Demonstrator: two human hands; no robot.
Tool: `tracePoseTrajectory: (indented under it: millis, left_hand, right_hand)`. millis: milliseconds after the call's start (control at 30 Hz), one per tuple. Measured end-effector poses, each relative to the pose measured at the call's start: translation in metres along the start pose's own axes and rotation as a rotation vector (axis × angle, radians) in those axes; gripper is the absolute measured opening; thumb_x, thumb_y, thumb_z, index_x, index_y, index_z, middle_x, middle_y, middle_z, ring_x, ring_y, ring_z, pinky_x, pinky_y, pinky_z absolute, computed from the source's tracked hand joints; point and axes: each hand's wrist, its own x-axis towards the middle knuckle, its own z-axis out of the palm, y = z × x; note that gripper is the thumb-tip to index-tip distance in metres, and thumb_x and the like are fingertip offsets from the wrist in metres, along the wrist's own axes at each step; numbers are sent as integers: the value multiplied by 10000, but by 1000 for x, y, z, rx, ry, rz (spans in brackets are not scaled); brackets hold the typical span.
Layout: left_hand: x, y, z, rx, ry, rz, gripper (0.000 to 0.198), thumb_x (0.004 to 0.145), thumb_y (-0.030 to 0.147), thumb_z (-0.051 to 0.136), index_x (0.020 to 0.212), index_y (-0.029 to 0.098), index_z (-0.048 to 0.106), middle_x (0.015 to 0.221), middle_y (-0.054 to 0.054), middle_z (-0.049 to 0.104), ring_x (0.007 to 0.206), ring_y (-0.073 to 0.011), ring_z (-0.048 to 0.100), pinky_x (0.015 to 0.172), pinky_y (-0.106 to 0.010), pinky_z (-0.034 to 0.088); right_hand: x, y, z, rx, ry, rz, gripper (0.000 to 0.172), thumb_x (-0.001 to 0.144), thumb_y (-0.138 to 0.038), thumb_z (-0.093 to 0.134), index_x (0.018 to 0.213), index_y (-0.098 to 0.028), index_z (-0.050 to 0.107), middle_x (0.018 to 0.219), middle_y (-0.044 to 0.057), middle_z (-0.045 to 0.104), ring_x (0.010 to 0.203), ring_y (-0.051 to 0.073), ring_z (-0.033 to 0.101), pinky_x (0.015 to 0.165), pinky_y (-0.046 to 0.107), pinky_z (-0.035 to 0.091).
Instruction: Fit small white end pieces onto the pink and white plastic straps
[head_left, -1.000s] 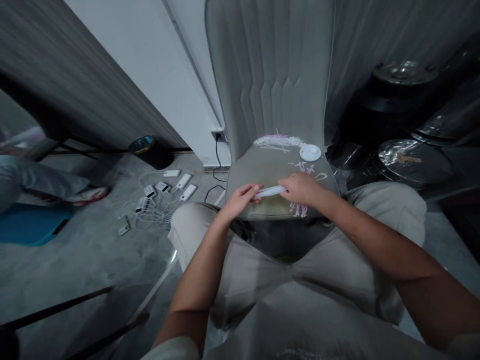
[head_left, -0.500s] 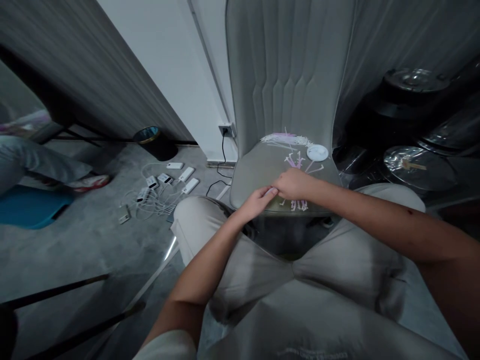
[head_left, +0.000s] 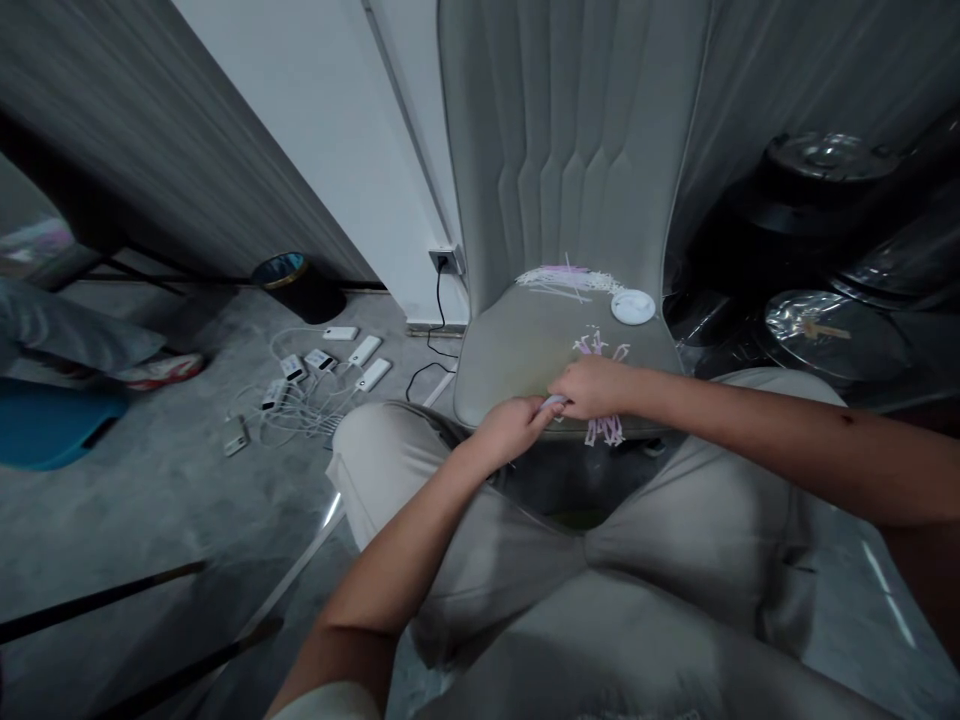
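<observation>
My left hand (head_left: pixel 510 428) and my right hand (head_left: pixel 592 387) meet at the front edge of a grey padded chair seat (head_left: pixel 517 350). Both are pinched on a small pale strip (head_left: pixel 553 402) between their fingertips; most of it is hidden. Just right of my right hand lie several small pink folded pieces (head_left: pixel 604 430), with more pink pieces (head_left: pixel 600 346) beyond my knuckles. At the back of the seat a heap of thin white and pink strips (head_left: pixel 570 280) rests beside a round white lid (head_left: pixel 633 306).
Several white power banks with tangled cables (head_left: pixel 315 385) lie on the grey floor at left, near a wall socket (head_left: pixel 444 260) and a dark bin (head_left: pixel 289 280). Another person's leg and shoe (head_left: pixel 150 370) are far left. Foil-covered pots (head_left: pixel 832 335) stand at right.
A second ago my hands held the pale strip stretched out between them. They have since come together, the strip now mostly hidden, and shifted toward the seat's front edge.
</observation>
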Motion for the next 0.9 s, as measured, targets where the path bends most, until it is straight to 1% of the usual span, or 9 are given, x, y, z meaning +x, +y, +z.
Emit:
tracePoseTrajectory:
  millis: [100,233,367,500,600,733,800,833,900]
  left_hand:
    - [1,2,-7,56,6,5,504,940,581,349,791,213,659,690,-65,661,640,-199,592,606,-287,350]
    - [6,7,-17,73,-2,32,461,964,511,345,814,201,651,691,-51,652,622,-178,560,597,-279,336]
    - [14,12,-33,57,-23,70,411,972,461,356,860,186,640,746,-34,651,670,-160,551,649,-262,362]
    - [26,12,-48,35,-54,75,441,959,499,369,793,173,615,666,0,583,633,-140,499,622,-249,348]
    - [33,8,-54,-5,-76,72,468,944,543,379,788,170,615,672,13,571,647,-132,504,627,-240,363]
    - [29,-5,-64,-72,-47,23,471,934,556,394,795,169,623,666,24,548,662,-126,503,639,-227,385]
    - [23,-17,-73,-102,15,-31,489,927,569,394,757,161,603,665,17,531,665,-126,488,628,-224,386]
    - [21,-25,-79,-113,59,-61,483,928,565,392,791,158,612,673,13,528,668,-127,478,620,-224,380]
    - [20,-42,-92,-141,158,-132,494,936,566,358,831,152,606,607,22,448,596,-120,419,550,-222,337]
  right_hand:
    - [-1,6,1,28,38,14,318,879,-374,496,911,-154,723,879,133,743,785,227,662,630,292,347]
    - [0,10,-1,53,106,37,262,871,-310,503,887,-150,709,893,121,739,811,215,645,699,302,353]
    - [2,12,-3,63,178,74,284,886,-320,480,890,-145,704,910,128,730,878,240,629,764,329,341]
    - [2,15,-5,80,207,149,335,906,-360,452,874,-143,705,873,133,726,812,237,621,711,324,318]
    - [-2,19,-7,103,202,216,295,881,-334,476,852,-150,705,844,122,725,751,221,605,644,310,276]
    - [-18,26,-12,149,163,287,236,846,-300,494,773,-178,682,773,84,706,683,191,569,604,299,235]
    - [-31,33,-14,176,141,316,225,838,-289,490,728,-184,656,731,68,683,670,179,551,603,292,240]
    - [-38,37,-15,190,134,330,220,832,-287,492,706,-184,640,717,63,670,668,176,544,601,289,243]
    - [-51,45,-17,219,137,366,237,841,-298,479,677,-181,604,676,49,631,655,168,524,597,282,252]
